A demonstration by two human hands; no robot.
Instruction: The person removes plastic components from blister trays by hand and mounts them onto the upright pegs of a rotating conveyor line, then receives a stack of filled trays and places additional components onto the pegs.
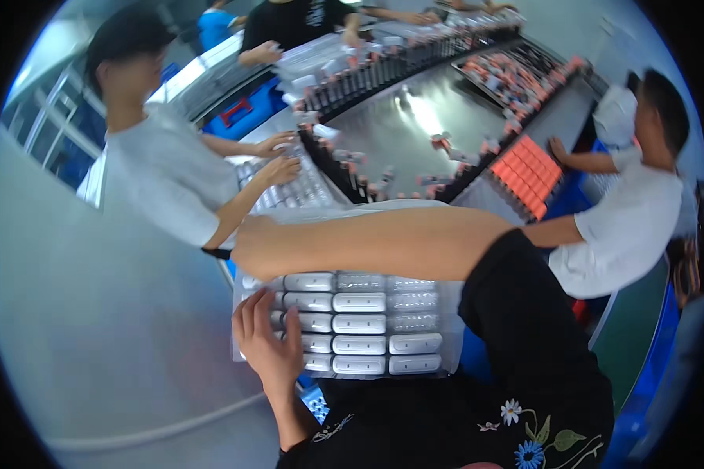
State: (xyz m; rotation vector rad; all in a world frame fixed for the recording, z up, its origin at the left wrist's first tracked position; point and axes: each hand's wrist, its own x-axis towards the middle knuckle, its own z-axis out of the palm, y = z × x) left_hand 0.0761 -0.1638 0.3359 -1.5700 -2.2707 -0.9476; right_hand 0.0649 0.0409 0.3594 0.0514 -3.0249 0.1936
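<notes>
In front of me lies a clear plastic tray [452, 336] with rows of pockets. White rounded cases [360, 324] fill many of them; several pockets at the upper right [413, 301] hold no white case. My left hand [266, 336] is at the tray's left side, fingers and thumb apart over the leftmost cases, with nothing seen in its grip. Bent across the tray's far edge is my right arm, its black sleeve pushed up. My right hand [252, 248] is at the far left end of that forearm, blurred, its fingers hidden.
Beyond my arm stands a metal worktable [399, 129] edged with rows of small dark and pink pieces. A person on the left [164, 168] handles another clear tray; one on the right [626, 203] is beside an orange tray [526, 177]. More people work at the back.
</notes>
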